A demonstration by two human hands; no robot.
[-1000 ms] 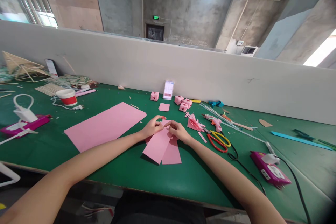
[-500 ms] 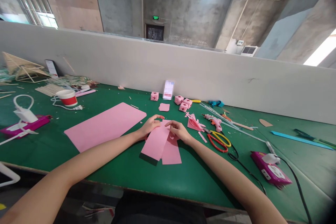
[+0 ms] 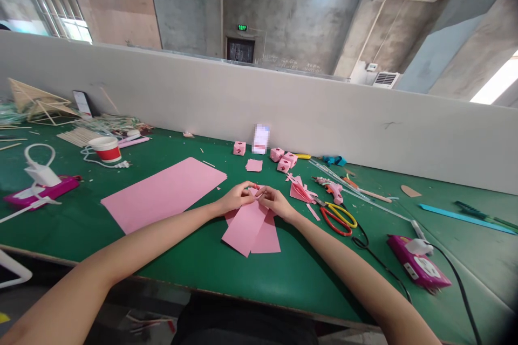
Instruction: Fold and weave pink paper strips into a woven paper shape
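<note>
My left hand [image 3: 237, 198] and my right hand [image 3: 275, 202] meet at the far end of a pink paper strip [image 3: 245, 229], both with fingers closed on it. The strip's near end slants toward me, raised a little over another pink paper piece [image 3: 267, 237] on the table. Part of the strip's far end is hidden by my fingers. A large pink sheet [image 3: 164, 194] lies to the left of my left hand. Beyond my hands rests a small stack of pink paper squares [image 3: 254, 165]. Scissors [image 3: 338, 218] with red and yellow handles lie right of my right hand.
Pink paper cubes [image 3: 239, 148] and a phone [image 3: 260, 139] stand near the partition [image 3: 194, 97]. At right are a glue gun [image 3: 334, 188], paper scraps [image 3: 301, 190] and a magenta power strip [image 3: 418, 261]. A paper cup [image 3: 106, 150] stands at left.
My fingers have come closer together at the strip's far end. The strip's near end has swung slightly to the right, and the view has shifted a little.
</note>
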